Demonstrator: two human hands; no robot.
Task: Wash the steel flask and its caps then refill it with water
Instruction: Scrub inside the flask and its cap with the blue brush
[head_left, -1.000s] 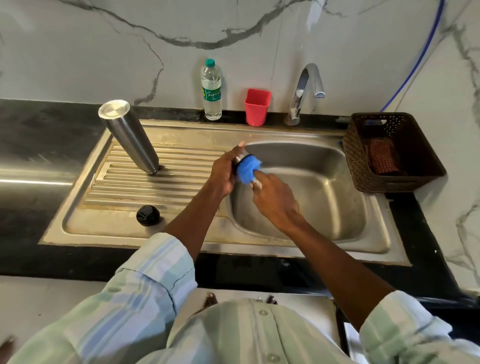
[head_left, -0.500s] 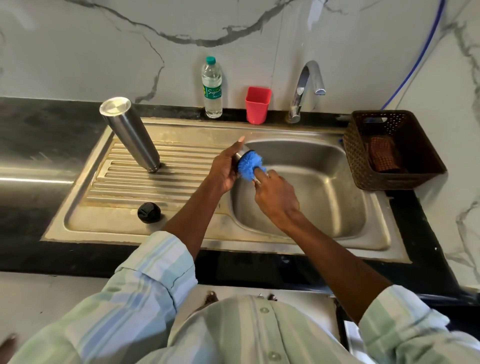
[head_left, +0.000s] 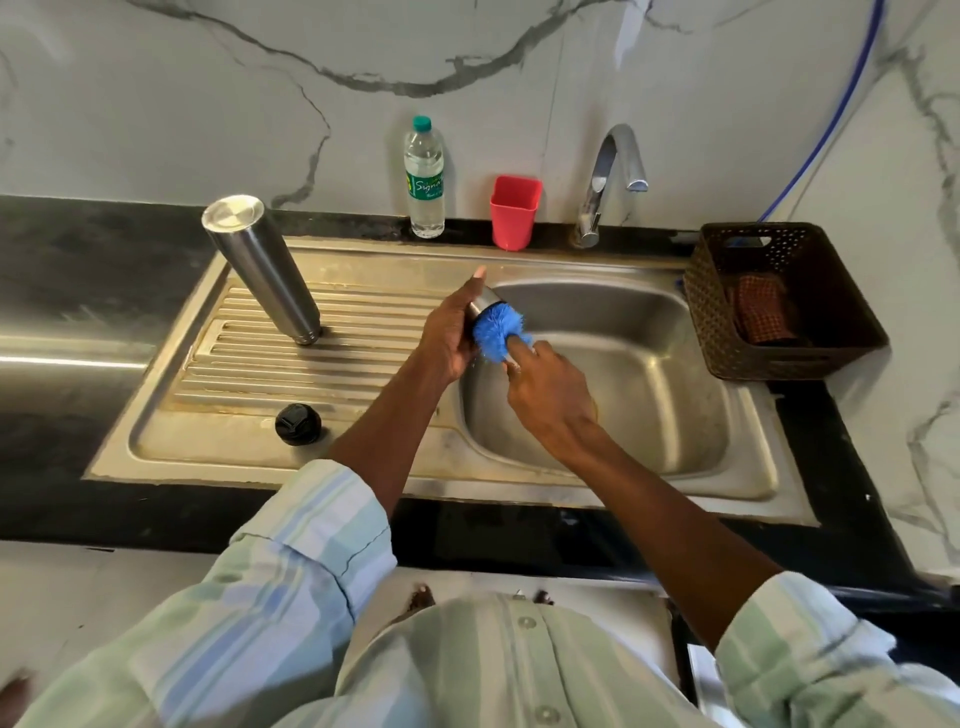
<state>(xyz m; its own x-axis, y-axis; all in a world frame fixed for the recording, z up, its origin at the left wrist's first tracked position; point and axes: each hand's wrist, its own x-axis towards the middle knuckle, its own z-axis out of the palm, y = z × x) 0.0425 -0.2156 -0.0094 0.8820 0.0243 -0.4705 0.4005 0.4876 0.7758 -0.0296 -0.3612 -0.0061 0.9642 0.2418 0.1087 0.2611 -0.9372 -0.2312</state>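
Head view: a steel cap is gripped in the left hand over the sink basin, while a blue brush is pinched by the curled fingers of the right hand and pushed against the cap's mouth. The steel flask is stood upside down on the ribbed drainboard, and a black cap is set near the drainboard's front edge. Along the back ledge a water bottle, red cup and tap are seen; a brown basket is at the sink's right.

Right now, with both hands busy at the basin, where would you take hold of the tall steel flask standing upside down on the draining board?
Grip the tall steel flask around its mid-body from the front right. It stands mouth-down and its smooth round wall is bare on that side.
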